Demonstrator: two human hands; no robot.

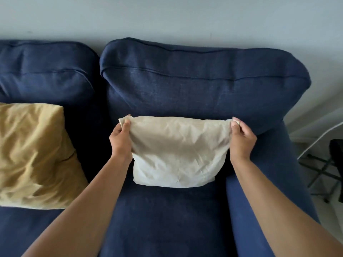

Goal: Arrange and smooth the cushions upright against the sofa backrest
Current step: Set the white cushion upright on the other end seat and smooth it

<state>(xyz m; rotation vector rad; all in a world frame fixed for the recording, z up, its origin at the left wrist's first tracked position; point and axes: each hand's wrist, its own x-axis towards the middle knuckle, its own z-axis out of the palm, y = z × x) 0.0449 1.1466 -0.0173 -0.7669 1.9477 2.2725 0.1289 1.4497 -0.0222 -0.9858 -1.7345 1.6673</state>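
Observation:
A cream cushion (pixel 178 153) stands upright on the right seat of the navy sofa, its back against the right backrest cushion (pixel 194 86). My left hand (pixel 120 140) pinches its top left corner and my right hand (pixel 242 140) pinches its top right corner, stretching the top edge taut between them. A mustard yellow cushion (pixel 33 154) leans against the left backrest cushion (pixel 46 75) on the left seat, crumpled and partly cut off by the frame's left edge.
The sofa's right armrest (pixel 274 182) runs along beside my right forearm. Past it, on the floor at the right, stand a dark folding metal frame (pixel 323 173) and a black object (pixel 336 154). A pale wall rises behind the sofa.

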